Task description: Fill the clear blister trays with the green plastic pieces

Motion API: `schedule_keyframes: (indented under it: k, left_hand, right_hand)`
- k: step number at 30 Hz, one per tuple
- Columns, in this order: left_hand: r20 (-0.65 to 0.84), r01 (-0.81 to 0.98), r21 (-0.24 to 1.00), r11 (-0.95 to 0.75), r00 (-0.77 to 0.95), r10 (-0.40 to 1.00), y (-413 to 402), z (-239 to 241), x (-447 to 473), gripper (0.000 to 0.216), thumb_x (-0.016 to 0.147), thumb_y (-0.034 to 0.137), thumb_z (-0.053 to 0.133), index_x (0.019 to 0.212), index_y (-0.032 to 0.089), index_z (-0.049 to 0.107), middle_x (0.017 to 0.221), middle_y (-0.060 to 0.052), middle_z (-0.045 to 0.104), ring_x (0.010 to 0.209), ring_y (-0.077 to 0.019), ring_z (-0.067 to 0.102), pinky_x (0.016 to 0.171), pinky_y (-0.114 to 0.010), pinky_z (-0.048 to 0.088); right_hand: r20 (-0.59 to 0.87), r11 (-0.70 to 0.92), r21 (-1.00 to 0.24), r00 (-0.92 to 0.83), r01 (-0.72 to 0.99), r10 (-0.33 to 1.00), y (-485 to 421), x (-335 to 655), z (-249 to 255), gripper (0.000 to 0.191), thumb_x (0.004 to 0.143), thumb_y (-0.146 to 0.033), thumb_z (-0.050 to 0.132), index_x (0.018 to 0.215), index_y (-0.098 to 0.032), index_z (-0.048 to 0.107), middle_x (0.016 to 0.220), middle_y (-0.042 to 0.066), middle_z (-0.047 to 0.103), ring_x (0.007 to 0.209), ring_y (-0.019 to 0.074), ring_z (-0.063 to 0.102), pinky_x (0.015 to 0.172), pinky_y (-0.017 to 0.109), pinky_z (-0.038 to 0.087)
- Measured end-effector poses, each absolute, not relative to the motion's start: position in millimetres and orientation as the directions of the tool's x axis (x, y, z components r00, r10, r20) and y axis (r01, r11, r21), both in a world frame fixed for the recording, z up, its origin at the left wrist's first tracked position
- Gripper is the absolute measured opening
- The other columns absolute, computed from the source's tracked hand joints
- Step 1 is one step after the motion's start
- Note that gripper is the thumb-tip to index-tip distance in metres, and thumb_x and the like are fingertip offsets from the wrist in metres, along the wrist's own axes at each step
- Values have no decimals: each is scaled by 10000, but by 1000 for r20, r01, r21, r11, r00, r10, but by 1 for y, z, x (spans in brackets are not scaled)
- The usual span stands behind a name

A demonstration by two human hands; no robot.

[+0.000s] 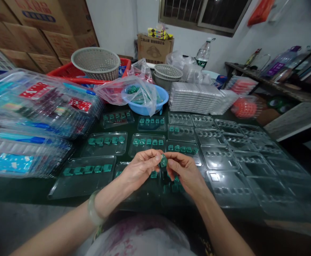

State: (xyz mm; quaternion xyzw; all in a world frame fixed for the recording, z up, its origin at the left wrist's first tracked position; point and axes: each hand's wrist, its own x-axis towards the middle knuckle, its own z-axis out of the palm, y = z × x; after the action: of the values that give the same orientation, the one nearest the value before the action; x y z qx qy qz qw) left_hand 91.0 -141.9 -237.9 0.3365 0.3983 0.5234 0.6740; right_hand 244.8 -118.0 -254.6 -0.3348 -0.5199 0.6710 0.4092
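Observation:
My left hand (142,166) and my right hand (183,170) meet over the table, fingertips closed around a small green translucent piece (163,161). Its exact kind is unclear. Below and around them lie shallow clear plastic trays; one to the left (88,177) has a row of green cube-like pieces (88,169) in its pockets. Under my right hand, another tray with green pieces (173,186) is partly hidden. Directly behind my hands, a tray (182,147) carries a similar row.
Bare clear trays (216,158) cover the right side. A blue basin (162,101) with a plastic bag stands at the back, beside stacked clear trays (195,97). Filled clear packages (33,103) pile up on the left. Behind are a grey basket (95,62) and cardboard boxes (46,21).

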Motion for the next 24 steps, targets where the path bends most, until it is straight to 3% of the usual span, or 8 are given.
schedule_keyframes:
  k: [3,6,9,15,24]
  left_hand:
    - [-155,-390,905,173,78,985,-140,-241,92,119,667,246,670,655,134,630,944,-34,561,606,-64,479,557,-205,373]
    - [-114,-323,938,126,57,992,-140,-242,93,126,680,238,652,630,128,618,980,-34,530,684,-85,487,571,-198,366]
    - [-79,-302,948,100,82,994,-140,-242,96,117,696,223,631,634,126,610,949,-34,516,729,-104,485,601,-204,363]
    - [15,-156,988,0,93,996,-141,-241,98,165,738,252,583,632,126,569,844,-30,513,723,-117,467,631,-222,349]
    - [-62,-23,998,64,72,995,-144,-232,99,160,739,279,584,661,146,540,569,27,457,519,-78,369,494,-211,264]
  right_hand:
    - [-27,-151,-955,-434,-255,901,-120,244,-258,150,729,-277,612,828,-166,623,539,-29,509,459,70,435,419,198,358]
    - [-70,-250,-914,-483,-321,873,-122,242,-259,116,714,-262,630,772,-172,585,543,-38,504,448,62,421,402,187,345]
    - [-93,-315,-883,-528,-348,844,-123,241,-258,123,708,-260,634,724,-181,541,583,-35,521,459,63,418,394,180,330]
    - [-78,-232,-891,-371,-390,925,-125,241,-259,188,642,-205,678,700,-185,500,749,-38,546,444,28,377,367,164,270]
    - [-164,-454,-780,-559,-431,813,-118,250,-258,247,616,-161,657,752,-204,456,606,-72,429,404,18,268,342,143,185]
